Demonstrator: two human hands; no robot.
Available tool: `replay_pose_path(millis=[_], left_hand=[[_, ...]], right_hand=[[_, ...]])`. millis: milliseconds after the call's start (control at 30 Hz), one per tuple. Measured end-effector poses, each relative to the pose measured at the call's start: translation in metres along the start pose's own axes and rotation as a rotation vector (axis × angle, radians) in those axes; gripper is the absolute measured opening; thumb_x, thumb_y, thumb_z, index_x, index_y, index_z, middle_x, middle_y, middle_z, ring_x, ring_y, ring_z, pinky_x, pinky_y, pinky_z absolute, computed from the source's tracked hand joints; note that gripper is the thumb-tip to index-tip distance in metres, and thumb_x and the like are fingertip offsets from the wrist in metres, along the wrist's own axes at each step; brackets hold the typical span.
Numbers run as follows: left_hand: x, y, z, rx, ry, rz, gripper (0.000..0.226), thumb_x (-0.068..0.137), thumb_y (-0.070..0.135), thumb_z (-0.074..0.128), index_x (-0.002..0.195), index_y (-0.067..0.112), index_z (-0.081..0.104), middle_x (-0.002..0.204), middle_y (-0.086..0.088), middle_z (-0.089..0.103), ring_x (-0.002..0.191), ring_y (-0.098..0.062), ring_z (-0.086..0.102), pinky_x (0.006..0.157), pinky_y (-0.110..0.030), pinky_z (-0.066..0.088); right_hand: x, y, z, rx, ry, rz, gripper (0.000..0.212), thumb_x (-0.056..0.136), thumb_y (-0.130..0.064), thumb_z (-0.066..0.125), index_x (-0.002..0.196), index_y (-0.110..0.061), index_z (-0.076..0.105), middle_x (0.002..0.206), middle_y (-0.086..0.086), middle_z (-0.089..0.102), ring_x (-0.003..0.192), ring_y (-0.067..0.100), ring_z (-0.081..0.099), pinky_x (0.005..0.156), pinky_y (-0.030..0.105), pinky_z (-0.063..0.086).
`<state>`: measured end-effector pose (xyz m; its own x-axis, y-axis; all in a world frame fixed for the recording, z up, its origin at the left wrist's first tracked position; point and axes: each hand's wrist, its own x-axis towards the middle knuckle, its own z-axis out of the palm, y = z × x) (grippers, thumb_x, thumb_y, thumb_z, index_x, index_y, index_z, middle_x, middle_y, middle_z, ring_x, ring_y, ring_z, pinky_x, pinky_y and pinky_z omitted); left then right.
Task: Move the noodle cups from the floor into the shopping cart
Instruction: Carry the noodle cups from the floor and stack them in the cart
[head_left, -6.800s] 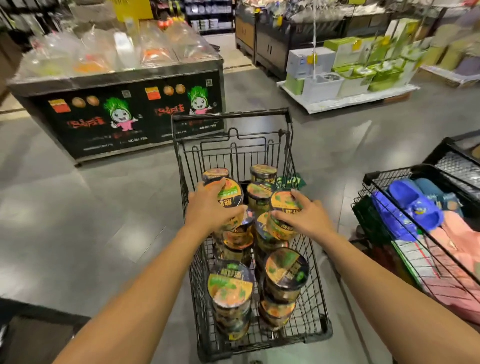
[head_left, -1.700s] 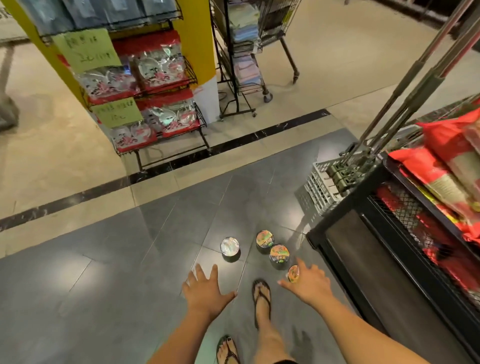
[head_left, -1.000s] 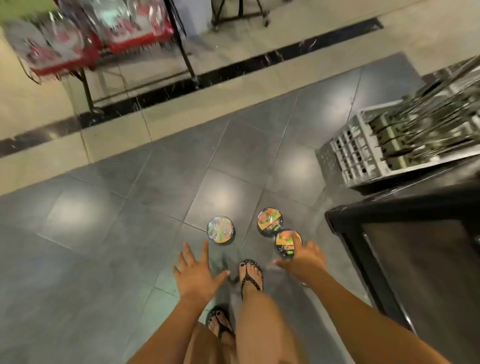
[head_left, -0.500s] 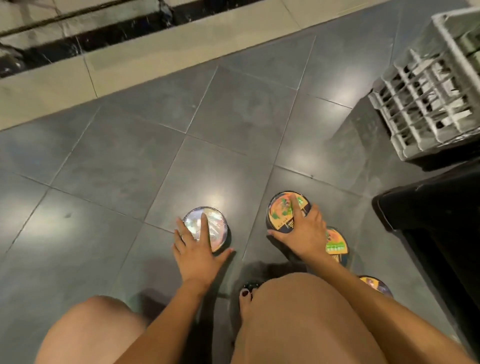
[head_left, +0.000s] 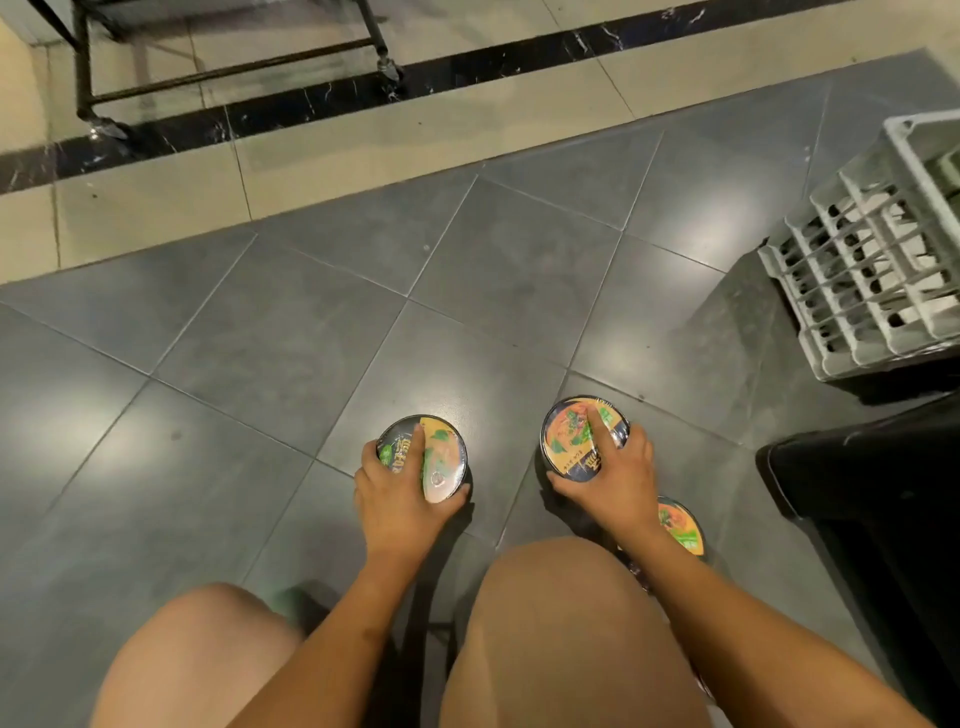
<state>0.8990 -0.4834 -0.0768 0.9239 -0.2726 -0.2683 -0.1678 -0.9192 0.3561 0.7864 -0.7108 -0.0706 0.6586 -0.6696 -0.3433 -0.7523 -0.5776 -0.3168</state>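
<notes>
The dark grey tiled floor (head_left: 270, 353) fills most of the view, giving way at the top to a band of beige tiles crossed by a black marble strip (head_left: 467, 57). At the lower right stands a black display unit (head_left: 878, 499), only its corner and side showing, and above it at the right edge a white plastic lattice crate (head_left: 862, 291) rests on the floor. In the top left corner the black metal legs of a rack (head_left: 218, 78) stand on the beige tiles. The person is crouched low, both bare knees (head_left: 561, 613) rising from the bottom of the frame with the forearms reaching forward between and beside them. The left hand (head_left: 395, 499) is clamped over the left noodle cup (head_left: 439, 457), forefinger laid across the lid, the other fingers curled round its left rim and the thumb hooked against the near right side. The right hand (head_left: 613, 478) grips the right noodle cup (head_left: 569, 441) the same way, forefinger on the lid and thumb pressed to the near left rim. Both cups sit upright on the grey tiles, well apart from each other; whether either is lifted clear of the floor cannot be told. A third noodle cup (head_left: 683, 530) stands on the floor just behind the right wrist, partly hidden by the forearm, close to the black unit.
</notes>
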Motion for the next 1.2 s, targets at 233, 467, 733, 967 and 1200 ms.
replay_pose_path(millis=[233,467,733,967,1200], left_hand=[[-0.017,0.054,-0.147,-0.001,0.002,-0.017,0.096,0.063,0.07,0.072,0.146,0.037,0.036,0.142,-0.018,0.027,0.12,-0.038,0.039,0.101,-0.048,0.04],[-0.067,0.136,-0.337,0.07,-0.105,0.036,0.094,0.067,0.072,0.068,0.147,0.036,0.035,0.144,-0.019,0.026,0.125,-0.038,0.037,0.104,-0.045,0.038],[-0.137,0.23,-0.524,0.148,-0.156,0.229,0.098,0.062,0.073,0.068,0.147,0.039,0.034,0.145,-0.019,0.024,0.124,-0.038,0.037,0.102,-0.045,0.039],[-0.157,0.249,-0.584,0.301,-0.259,0.458,0.097,0.066,0.077,0.059,0.149,0.043,0.023,0.148,-0.016,0.018,0.127,-0.033,0.035,0.104,-0.04,0.037],[-0.152,0.253,-0.613,0.444,-0.36,0.896,0.093,0.07,0.076,0.057,0.148,0.043,0.02,0.149,-0.013,0.017,0.133,-0.031,0.027,0.109,-0.039,0.03]], right_hand=[[-0.043,-0.06,-0.143,0.111,-0.046,0.064,0.098,0.068,-0.061,0.074,0.15,-0.034,0.026,0.138,0.01,0.026,0.131,0.028,0.031,0.11,0.038,0.036],[-0.115,-0.125,-0.315,0.193,-0.123,0.144,0.099,0.068,-0.063,0.073,0.15,-0.041,0.021,0.141,0.008,0.02,0.134,0.031,0.031,0.112,0.039,0.033],[-0.232,-0.175,-0.507,0.259,-0.028,0.147,0.106,0.056,-0.076,0.062,0.148,-0.033,0.032,0.135,0.011,0.028,0.123,0.033,0.042,0.103,0.036,0.039],[-0.296,-0.197,-0.538,0.26,0.098,0.242,0.108,0.049,-0.076,0.06,0.145,-0.03,0.036,0.129,0.008,0.035,0.118,0.027,0.044,0.096,0.033,0.044],[-0.366,-0.233,-0.523,0.359,0.203,0.561,0.106,0.053,-0.07,0.072,0.145,-0.035,0.031,0.126,0.003,0.032,0.12,0.024,0.041,0.098,0.033,0.045]])
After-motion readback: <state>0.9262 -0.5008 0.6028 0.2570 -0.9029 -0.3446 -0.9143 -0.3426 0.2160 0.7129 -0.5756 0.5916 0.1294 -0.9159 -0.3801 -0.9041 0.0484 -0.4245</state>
